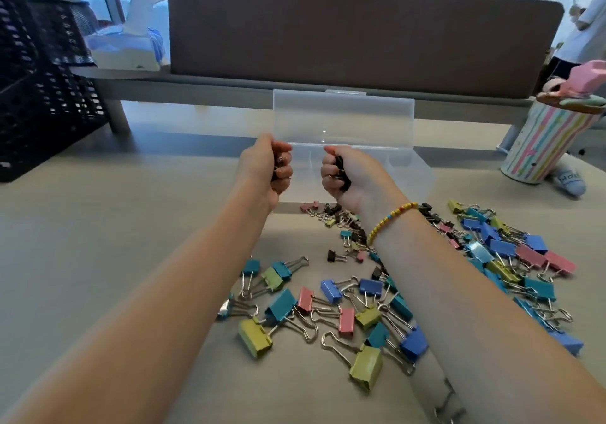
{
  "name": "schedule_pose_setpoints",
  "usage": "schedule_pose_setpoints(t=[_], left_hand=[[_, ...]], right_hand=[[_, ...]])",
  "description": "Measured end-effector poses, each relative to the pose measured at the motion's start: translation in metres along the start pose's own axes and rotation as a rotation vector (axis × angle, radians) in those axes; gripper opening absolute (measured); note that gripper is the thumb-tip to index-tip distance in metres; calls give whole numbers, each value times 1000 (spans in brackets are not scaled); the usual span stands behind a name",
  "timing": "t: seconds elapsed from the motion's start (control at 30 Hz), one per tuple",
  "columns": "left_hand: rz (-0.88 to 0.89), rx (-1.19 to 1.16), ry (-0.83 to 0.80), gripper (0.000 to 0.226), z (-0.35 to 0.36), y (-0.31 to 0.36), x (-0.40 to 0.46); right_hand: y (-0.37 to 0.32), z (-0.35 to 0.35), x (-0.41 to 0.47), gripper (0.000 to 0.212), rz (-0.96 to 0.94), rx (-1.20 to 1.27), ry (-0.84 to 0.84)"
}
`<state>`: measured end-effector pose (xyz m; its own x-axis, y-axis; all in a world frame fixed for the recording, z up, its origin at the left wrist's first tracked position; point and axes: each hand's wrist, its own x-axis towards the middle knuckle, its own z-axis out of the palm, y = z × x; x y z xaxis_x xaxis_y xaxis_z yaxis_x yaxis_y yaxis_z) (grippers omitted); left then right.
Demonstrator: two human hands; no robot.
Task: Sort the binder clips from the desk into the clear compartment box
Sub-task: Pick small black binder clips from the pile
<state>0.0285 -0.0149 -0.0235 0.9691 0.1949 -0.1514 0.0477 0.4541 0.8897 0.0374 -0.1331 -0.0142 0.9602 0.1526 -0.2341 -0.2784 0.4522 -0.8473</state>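
The clear compartment box (406,164) sits open at the middle of the desk, its lid (344,115) standing upright behind it. My left hand (267,168) is fisted over the box's left part, with small dark clips showing between the fingers. Over the middle of the box, my right hand (344,177) grips a bunch of small black binder clips (341,169). Large coloured binder clips (331,312) lie scattered on the desk between and under my forearms. More blue, pink and yellow ones (511,256) are heaped to the right. Small clips (341,218) lie just in front of the box.
A black mesh basket (42,89) stands at the far left. A striped cup (547,141) with a pink item on top stands at the right. A brown partition panel (360,23) closes off the back of the desk. A person stands beyond it at the right.
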Motion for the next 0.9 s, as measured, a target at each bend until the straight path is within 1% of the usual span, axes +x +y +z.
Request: schedule_pose_setpoints(t=[0.1,0.2,0.3,0.37,0.43,0.57,0.67,0.77,0.9], left_hand=[[31,-9,32,32,-4,14,21],[42,-42,93,32,-11,22,41],[39,-27,199,32,-13,24,61],[46,-9,249,31,-11,22,72],[66,-35,268,30,-6,21,80],[128,-140,268,28,2,23,92],[141,-157,273,28,5,24,98],[142,-164,277,28,5,23,100],[158,-133,290,27,2,20,100]], right_hand=[[-5,25,28,24,-50,6,80],[-4,43,59,31,-100,-1,151],[2,55,91,32,-111,-125,223],[9,58,104,31,-102,-230,232],[16,58,112,31,-74,-290,214],[17,55,117,22,-35,-240,101],[15,57,112,15,-41,-358,18],[15,61,105,29,-76,-519,-37],[11,65,100,31,-96,-622,-45]])
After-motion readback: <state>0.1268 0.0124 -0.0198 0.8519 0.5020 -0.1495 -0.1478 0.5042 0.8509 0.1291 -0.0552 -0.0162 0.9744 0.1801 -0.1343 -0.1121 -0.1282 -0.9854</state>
